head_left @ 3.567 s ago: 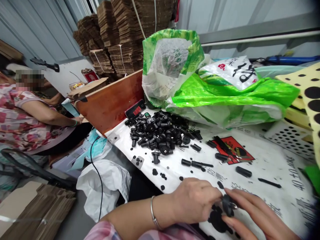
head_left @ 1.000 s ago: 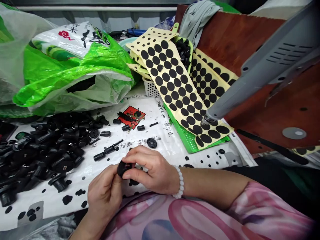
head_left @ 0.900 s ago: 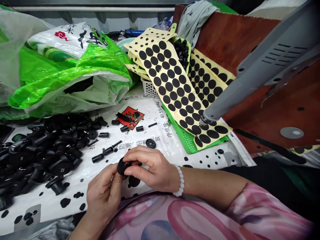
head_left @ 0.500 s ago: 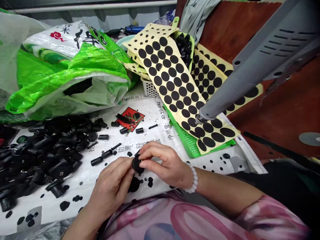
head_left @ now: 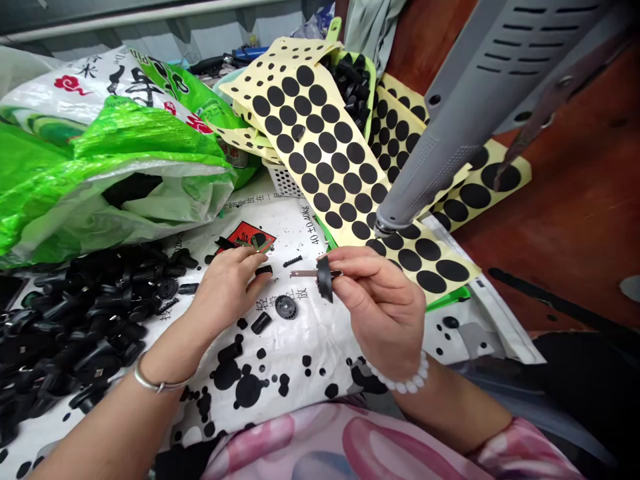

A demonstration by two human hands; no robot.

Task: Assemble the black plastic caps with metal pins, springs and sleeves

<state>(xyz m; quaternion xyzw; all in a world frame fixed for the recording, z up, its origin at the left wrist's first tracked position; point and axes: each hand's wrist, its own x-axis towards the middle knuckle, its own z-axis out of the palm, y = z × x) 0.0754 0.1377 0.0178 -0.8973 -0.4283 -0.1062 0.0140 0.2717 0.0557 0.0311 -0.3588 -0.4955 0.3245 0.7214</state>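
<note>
My right hand (head_left: 385, 303) is closed on a black disc part with a metal pin (head_left: 323, 275) through it, held above the printed white sheet (head_left: 310, 347). My left hand (head_left: 225, 290) reaches forward over the sheet, and its fingertips pinch a small black sleeve (head_left: 263, 271). A black toothed disc (head_left: 286, 307) and another black sleeve (head_left: 261, 323) lie on the sheet between my hands. A big pile of black plastic parts (head_left: 85, 307) lies to the left of my left arm.
Yellow sheets of black round pads (head_left: 325, 153) lean over a green tray (head_left: 445, 298) and a basket of black parts (head_left: 353, 87). A grey machine arm (head_left: 450, 127) hangs above my right hand. Green plastic bags (head_left: 100, 167) fill the back left. A red-brown board (head_left: 575, 193) stands right.
Both hands held the black disc part together near my lap. Now my right hand alone holds it, further forward, and my left hand has reached out to a small black sleeve.
</note>
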